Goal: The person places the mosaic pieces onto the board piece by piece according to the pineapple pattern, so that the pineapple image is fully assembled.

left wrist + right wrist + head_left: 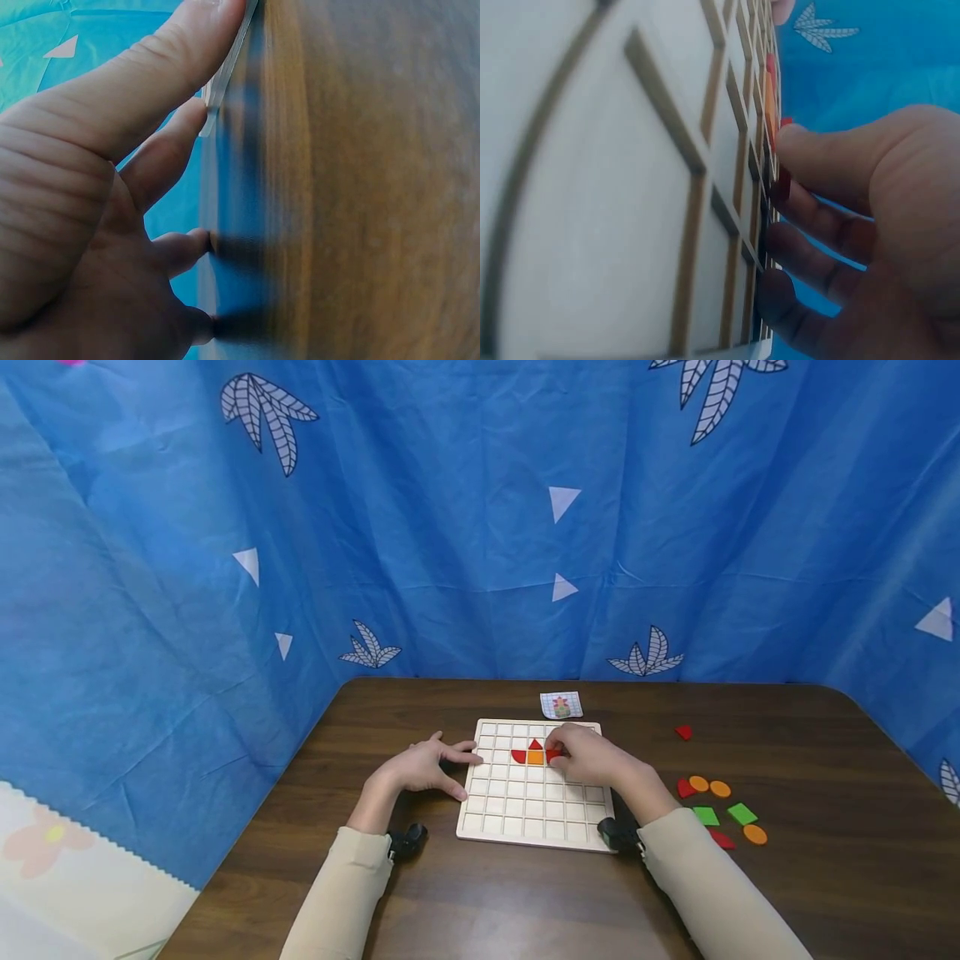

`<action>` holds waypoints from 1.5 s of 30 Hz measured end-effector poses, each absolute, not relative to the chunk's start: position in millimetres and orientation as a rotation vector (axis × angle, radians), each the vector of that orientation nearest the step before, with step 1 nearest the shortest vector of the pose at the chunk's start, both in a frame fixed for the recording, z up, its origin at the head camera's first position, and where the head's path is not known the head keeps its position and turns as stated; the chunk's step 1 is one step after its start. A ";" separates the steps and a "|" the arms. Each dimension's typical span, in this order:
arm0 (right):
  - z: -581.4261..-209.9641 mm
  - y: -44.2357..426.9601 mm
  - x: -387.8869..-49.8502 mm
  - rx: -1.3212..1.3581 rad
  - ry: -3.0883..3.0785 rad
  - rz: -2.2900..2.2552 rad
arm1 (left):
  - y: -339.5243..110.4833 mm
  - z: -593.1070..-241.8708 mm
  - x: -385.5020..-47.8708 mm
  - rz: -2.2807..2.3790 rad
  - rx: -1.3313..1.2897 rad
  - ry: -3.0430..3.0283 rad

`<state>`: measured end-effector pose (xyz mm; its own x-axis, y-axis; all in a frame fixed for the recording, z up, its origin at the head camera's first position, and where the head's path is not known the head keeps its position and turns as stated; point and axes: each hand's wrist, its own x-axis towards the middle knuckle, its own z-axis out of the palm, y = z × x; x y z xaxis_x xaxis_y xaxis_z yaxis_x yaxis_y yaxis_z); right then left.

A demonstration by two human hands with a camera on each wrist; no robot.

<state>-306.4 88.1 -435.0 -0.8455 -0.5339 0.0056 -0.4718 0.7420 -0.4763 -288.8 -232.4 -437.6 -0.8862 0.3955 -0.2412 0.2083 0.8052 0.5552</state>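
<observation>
A white grid board (495, 827) with raised wooden dividers lies on the table. Its upper part bears an orange square tile (535, 758), a red triangular tile (535, 745) above it and a red rounded tile (518, 757) to its left. My right hand (592, 756) pinches another red tile (784, 184) between thumb and index finger, at the cell right of the orange square. Its exact shape is partly hidden by the fingers. My left hand (427, 767) has its fingers spread, thumb (187, 52) and fingertips touching the board's left edge.
A small printed picture card (561, 705) lies behind the board. Right of it are loose tiles: a red one (683, 732) alone, and a group of red, orange round (755, 834) and green (742, 813) ones. A blue curtain (480, 527) hangs behind the table (825, 752).
</observation>
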 end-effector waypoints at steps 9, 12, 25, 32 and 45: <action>-435.4 83.8 -304.5 -0.827 2.877 -0.661 | -231.4 -436.0 -289.1 0.752 0.458 2.642; -436.5 83.9 -304.8 -0.818 2.881 -0.667 | -231.4 -436.6 -288.9 0.756 0.451 2.641; -435.1 84.1 -304.4 -0.777 2.866 -0.675 | -231.8 -438.6 -289.2 0.752 0.443 2.649; -432.5 87.5 -303.2 -0.819 2.867 -0.686 | -231.6 -439.9 -290.8 0.742 0.456 2.649; -418.6 116.8 -289.1 -0.783 2.824 -0.753 | -231.7 -438.6 -289.5 0.754 0.453 2.648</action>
<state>-289.1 116.8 -418.6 -0.8598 -0.5102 0.0203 -0.4525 0.7430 -0.4931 -289.5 -231.7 -438.6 -0.8879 0.3917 -0.2412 0.2060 0.8074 0.5529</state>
